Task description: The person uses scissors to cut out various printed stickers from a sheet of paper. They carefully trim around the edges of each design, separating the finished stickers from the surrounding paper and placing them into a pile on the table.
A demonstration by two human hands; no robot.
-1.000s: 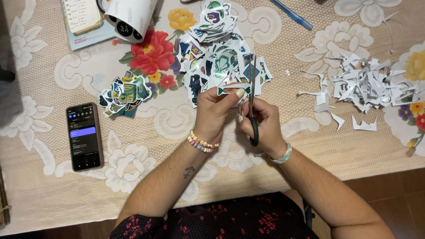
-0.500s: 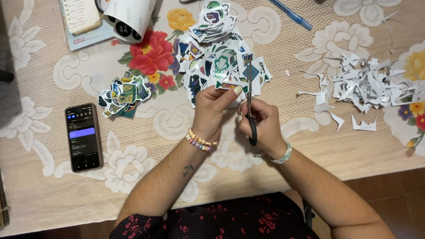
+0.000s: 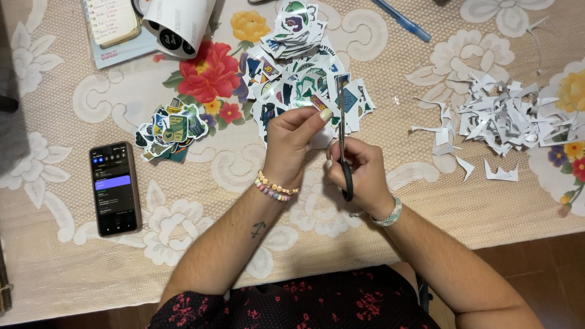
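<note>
Cutting a small printed sticker piece (image 3: 318, 131) free of its white border looks to be the step in hand. The piece sits above the near middle of the table, just in front of the big heap of cut stickers (image 3: 304, 79), pinched in the left hand (image 3: 291, 143). Its thumb and forefinger are closed tightly on the paper, and the other fingers are curled in behind; most of the piece is hidden by them, so its picture cannot be made out.

A pair of scissors (image 3: 343, 152) with dark handles stands nearly upright in the right hand (image 3: 359, 173), blades pointing away from the person and meeting the edge of the piece. That hand is wrapped around the handles, fingers through the loops, with the blades drawn almost together; how much gap is left between them is too fine to tell.

By my reading, the cut calls next for turning the paper a little with the left fingertips so that the blades can follow the outline, in short snips rather than a long one.

Further out, a smaller pile of finished stickers (image 3: 170, 131) lies to the left, with a phone (image 3: 114, 189) nearer the table edge. White paper offcuts (image 3: 506, 116) are heaped well to the right. A blue pen (image 3: 399, 19) and a roll of sticker sheet (image 3: 177, 24) rest at the far side on the lace tablecloth (image 3: 73, 256).
</note>
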